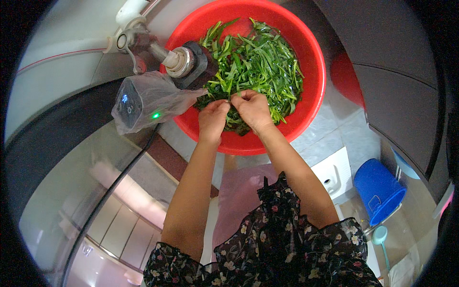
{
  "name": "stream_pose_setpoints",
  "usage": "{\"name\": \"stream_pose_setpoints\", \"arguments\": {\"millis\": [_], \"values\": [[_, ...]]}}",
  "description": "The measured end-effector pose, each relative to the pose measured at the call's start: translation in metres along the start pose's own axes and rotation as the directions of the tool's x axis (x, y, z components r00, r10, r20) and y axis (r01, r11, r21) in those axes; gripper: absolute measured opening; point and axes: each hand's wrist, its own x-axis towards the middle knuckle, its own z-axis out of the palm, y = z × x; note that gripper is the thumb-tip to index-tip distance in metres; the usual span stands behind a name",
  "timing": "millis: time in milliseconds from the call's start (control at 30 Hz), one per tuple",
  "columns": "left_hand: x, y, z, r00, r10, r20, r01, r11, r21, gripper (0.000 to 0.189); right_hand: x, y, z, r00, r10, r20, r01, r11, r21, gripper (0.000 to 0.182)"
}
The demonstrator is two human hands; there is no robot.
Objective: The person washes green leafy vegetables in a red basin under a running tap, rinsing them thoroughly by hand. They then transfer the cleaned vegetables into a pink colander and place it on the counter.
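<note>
A wide red plastic basin (312,77) stands before me, filled with wet leafy greens (265,61) that have long narrow leaves, lying in water. Over the near side of the heap, my left hand (214,121) pinches at a thin piece of green with thumb and forefinger. Close beside it, almost touching, my right hand (254,110) grips a stem between bent fingers, and a leaf sticks up from the grip. The fingertips of both hands meet at the same spot, so the piece between them is mostly hidden.
A faucet heater wrapped in clear plastic (143,102), its lights on, overhangs the basin's left side below a metal valve (134,41). Dark panels (394,39) stand at right. A squat toilet (342,168), a blue bucket (376,186) and a turquoise long-handled scoop (380,235) lie lower right.
</note>
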Motion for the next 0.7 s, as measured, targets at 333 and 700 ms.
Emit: {"name": "stream_pose_setpoints", "arguments": {"millis": [333, 700], "values": [[-0.021, 0.004, 0.001, 0.999, 0.034, -0.04, -0.033, 0.999, 0.022, 0.014, -0.01, 0.005, 0.001, 0.984, 0.177, 0.032, -0.18, 0.96, 0.215, 0.034], [-0.06, -0.005, -0.03, 0.96, 0.255, -0.114, -0.248, 0.966, 0.065, 0.015, -0.068, -0.001, -0.063, 0.875, -0.484, -0.016, 0.429, 0.79, -0.438, 0.019]]}}
